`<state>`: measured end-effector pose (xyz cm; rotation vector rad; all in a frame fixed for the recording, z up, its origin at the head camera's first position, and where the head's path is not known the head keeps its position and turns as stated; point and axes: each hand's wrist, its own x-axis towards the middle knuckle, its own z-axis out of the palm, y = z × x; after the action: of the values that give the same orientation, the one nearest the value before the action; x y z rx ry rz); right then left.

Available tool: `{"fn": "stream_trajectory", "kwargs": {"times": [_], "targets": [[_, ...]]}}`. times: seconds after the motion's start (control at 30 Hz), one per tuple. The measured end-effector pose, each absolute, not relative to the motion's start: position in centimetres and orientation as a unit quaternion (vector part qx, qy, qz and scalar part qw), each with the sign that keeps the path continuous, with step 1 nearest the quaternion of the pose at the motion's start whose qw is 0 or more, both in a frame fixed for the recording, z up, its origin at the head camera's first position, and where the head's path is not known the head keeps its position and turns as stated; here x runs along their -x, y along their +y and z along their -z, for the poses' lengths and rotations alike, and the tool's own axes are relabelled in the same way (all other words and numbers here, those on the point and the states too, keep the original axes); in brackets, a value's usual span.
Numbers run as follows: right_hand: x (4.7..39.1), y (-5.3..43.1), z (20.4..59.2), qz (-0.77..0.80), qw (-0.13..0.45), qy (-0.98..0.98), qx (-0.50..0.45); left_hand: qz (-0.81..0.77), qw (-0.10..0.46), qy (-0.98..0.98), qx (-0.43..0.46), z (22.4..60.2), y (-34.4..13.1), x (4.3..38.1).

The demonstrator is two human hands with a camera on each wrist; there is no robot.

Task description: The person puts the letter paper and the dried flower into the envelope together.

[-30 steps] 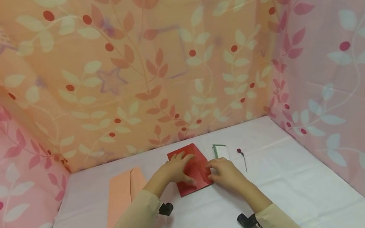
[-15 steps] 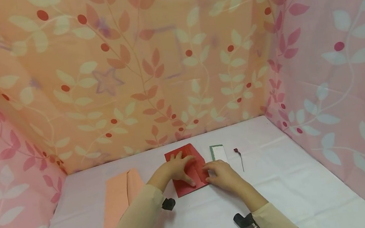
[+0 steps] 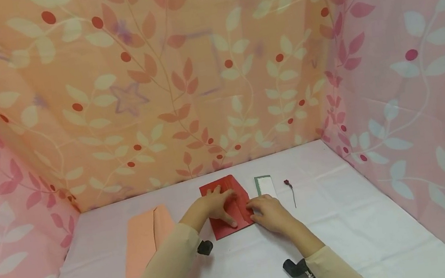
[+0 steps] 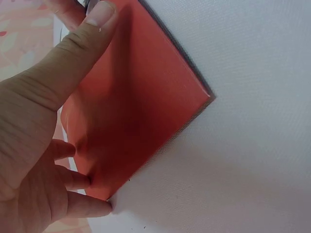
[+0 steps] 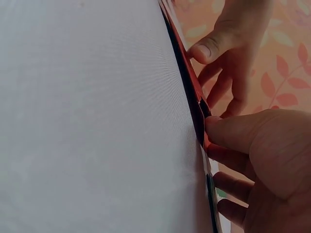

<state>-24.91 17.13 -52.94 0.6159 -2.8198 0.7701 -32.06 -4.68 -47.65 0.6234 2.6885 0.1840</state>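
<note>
A red envelope [image 3: 239, 215] lies on the white-covered table, its flap side on the right with a crease visible. My left hand [image 3: 216, 205] rests on it with fingers spread; in the left wrist view the thumb [image 4: 77, 56] lies across the red paper and other fingertips touch its edge. At the right edge, my right hand [image 3: 273, 212] has its fingers curled in. Seen from the right wrist, its thumb and forefinger pinch the envelope's edge [image 5: 198, 92], where a narrow gap shows.
A peach envelope [image 3: 139, 238] lies to the left, partly behind the left sleeve. Beyond the right hand is a white card with a green border [image 3: 266, 184], beside a small dark red rose on a thin stem [image 3: 289, 186]. Patterned curtains [image 3: 182, 92] enclose the table.
The flap and its crease on the red envelope show more distinctly. Both hands stay at the same places on it, while the whole view has shifted slightly.
</note>
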Motion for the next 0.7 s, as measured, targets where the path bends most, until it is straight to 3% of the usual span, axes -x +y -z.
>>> {"fn": "stream_trajectory", "kwargs": {"times": [0.2,0.7], "targets": [[24.9,17.1,52.9,-0.248,0.076,-0.945,-0.199,-0.061,0.192,0.955,-0.218,47.5,-4.6,31.9],[24.8,17.0,52.7,-0.27,0.076,-0.94,-0.194,-0.104,0.145,0.947,-0.266,48.5,-6.2,32.7]]}}
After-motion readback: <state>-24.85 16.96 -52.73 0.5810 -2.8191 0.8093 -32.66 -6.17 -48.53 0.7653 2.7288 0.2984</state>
